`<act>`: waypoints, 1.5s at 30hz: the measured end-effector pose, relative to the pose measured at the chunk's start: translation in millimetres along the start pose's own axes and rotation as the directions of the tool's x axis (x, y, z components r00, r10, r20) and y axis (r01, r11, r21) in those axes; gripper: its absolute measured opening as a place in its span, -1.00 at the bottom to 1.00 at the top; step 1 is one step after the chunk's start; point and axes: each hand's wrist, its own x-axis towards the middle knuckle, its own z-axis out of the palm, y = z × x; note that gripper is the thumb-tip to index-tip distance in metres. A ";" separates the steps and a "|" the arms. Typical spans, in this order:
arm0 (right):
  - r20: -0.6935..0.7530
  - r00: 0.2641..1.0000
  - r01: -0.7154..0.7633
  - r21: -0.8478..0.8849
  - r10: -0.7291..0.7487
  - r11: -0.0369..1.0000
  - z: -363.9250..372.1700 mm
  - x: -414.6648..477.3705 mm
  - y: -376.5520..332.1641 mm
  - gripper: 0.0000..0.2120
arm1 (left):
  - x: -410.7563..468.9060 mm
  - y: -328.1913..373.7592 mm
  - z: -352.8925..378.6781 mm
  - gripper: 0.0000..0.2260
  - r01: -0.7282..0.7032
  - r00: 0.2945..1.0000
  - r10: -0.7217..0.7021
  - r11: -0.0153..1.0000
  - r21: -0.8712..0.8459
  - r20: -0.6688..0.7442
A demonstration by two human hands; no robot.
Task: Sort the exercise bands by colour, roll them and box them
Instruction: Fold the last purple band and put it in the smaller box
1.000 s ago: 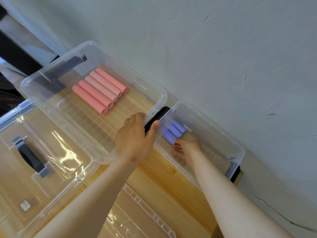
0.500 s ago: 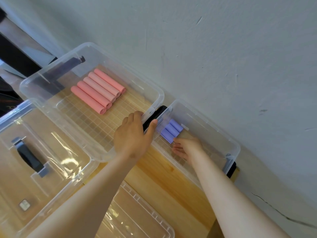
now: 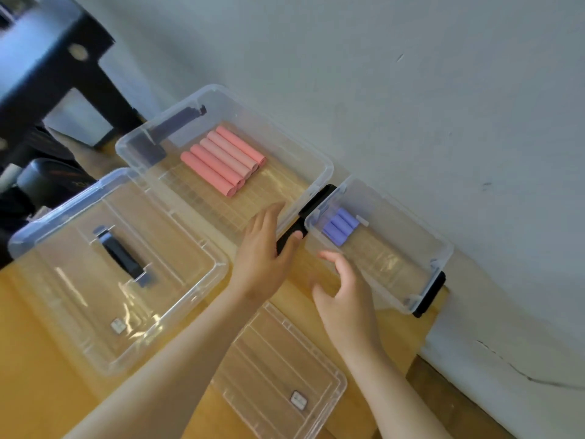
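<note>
We are withdrawing right hand (image 3: 345, 299) from small box (image 3: 389, 261), left hand (image 3: 262, 251) lifting off latch (image 3: 316, 201) — both slack-fingered, empty; lidding probably next: grasp small lid (image 3: 278, 369).

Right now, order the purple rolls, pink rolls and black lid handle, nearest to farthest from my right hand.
1. Purple rolls, small box, just beyond the right hand.
2. Pink rolls, big box, left.
3. Black lid handle, far left.

pink rolls (image 3: 223, 160) in large clear box (image 3: 319, 160) centre frame, purple rolls (image 3: 340, 226) in small box (image 3: 443, 248) right, both hands (image 3: 262, 251) open over counter (image 3: 31, 359)
</note>
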 end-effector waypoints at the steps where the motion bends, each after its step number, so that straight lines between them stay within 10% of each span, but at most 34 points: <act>1: 0.019 1.000 0.001 -0.019 -0.001 1.000 7.5 -9.5 -0.7 -0.65 | -16.8 -4.7 -6.7 -0.45 -0.010 1.000 0.010 1.000 0.004 0.000; 16: 0.360 0.933 0.042 -0.136 0.010 0.990 139.6 -141.0 -0.6 -0.65 | -199.3 -115.5 -68.6 -0.61 0.162 0.971 -0.184 0.976 0.143 0.150; 31: 0.568 0.822 0.302 -0.494 0.039 0.815 192.5 -192.1 41.1 -0.75 | -308.8 -177.3 -65.2 -0.80 0.546 0.752 -0.530 0.834 0.081 0.392; 38: 0.496 0.854 -0.035 -0.250 0.159 0.968 154.9 -160.4 10.8 -0.88 | -275.7 -151.5 -66.6 -0.77 0.504 0.771 -0.462 0.863 0.024 0.438; 45: 0.327 0.945 -0.028 0.024 0.019 0.999 90.3 -121.2 -73.1 -0.90 | -207.2 -79.0 -123.4 -0.88 0.479 0.829 -0.348 0.846 -0.235 0.437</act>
